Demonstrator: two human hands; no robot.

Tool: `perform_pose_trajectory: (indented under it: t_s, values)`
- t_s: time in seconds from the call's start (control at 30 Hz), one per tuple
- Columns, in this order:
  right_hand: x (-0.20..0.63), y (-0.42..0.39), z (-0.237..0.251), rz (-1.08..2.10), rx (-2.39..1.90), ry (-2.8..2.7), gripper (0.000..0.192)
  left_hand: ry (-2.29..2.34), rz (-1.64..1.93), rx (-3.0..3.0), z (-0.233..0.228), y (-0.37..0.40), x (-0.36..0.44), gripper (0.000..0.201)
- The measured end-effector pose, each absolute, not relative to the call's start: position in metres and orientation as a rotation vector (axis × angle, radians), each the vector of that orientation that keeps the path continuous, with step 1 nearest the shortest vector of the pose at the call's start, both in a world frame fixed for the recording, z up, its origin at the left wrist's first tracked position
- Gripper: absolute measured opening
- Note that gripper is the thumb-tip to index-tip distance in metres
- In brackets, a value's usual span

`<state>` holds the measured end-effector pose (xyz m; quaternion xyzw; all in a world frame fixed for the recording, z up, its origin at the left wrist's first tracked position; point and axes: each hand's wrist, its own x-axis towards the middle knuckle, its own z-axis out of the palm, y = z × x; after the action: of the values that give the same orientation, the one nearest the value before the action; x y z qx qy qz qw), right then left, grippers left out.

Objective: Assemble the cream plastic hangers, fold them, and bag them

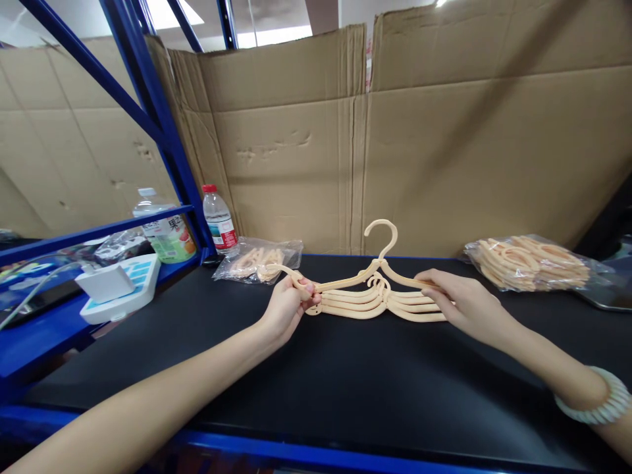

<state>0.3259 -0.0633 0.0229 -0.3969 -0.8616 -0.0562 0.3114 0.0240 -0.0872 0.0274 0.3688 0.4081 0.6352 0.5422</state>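
Hangers (pixel 378 296), stacked and fanned on the black table (pixel 345 382), lie between both hands: left hand (pixel 289 304) pinches one end, right hand (pixel 457 299) grips the other, keeping them aligned.

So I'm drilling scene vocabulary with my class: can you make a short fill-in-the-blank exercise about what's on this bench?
1. Both hands, left hand and right hand, grip a stack of beige ____.
2. The water bottle by the blue post has a ____ cap.
3. The bagged hangers lie on the person's ____ side.
4. The bracelet is worn on the ____ wrist.

Missing words: hangers; red; right; right
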Motion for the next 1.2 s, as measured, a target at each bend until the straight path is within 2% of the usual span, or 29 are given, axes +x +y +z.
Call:
perform_pose_trajectory:
  t_s: [0.23,0.37,0.47,0.53,0.63,0.73,0.9,1.07,1.2]
  values:
    - [0.329,-0.062,0.032,-0.123,-0.986,-2.210,0.020,0.916,1.519,0.922,0.027,-0.084,0.023,0.014]
    - [0.338,-0.057,0.038,0.000,-1.021,-2.192,0.019,0.935,1.347,1.056,0.027,-0.089,0.024,0.012]
    - [0.347,-0.056,0.044,0.284,-1.089,-2.177,0.019,0.980,1.096,1.506,0.026,-0.103,0.029,0.018]
    - [0.351,-0.056,0.047,0.420,-1.114,-2.209,0.018,0.947,0.972,2.086,0.026,-0.114,0.033,0.015]
    - [0.354,-0.058,0.050,0.584,-1.141,-2.301,0.016,0.655,0.731,2.840,0.027,-0.129,0.035,0.013]
    - [0.355,-0.059,0.050,0.736,-1.155,-2.373,0.014,0.618,0.611,3.050,0.025,-0.132,0.035,0.014]
    - [0.356,-0.059,0.053,0.564,-1.157,-2.581,0.008,0.812,0.474,3.029,0.022,-0.125,0.034,0.014]
    - [0.356,-0.058,0.050,0.599,-1.214,-2.643,0.015,0.889,0.415,2.980,0.022,-0.125,0.035,0.015]
    - [0.356,-0.061,0.047,0.348,-1.251,-2.700,0.009,0.923,0.421,2.970,0.024,-0.126,0.037,0.019]
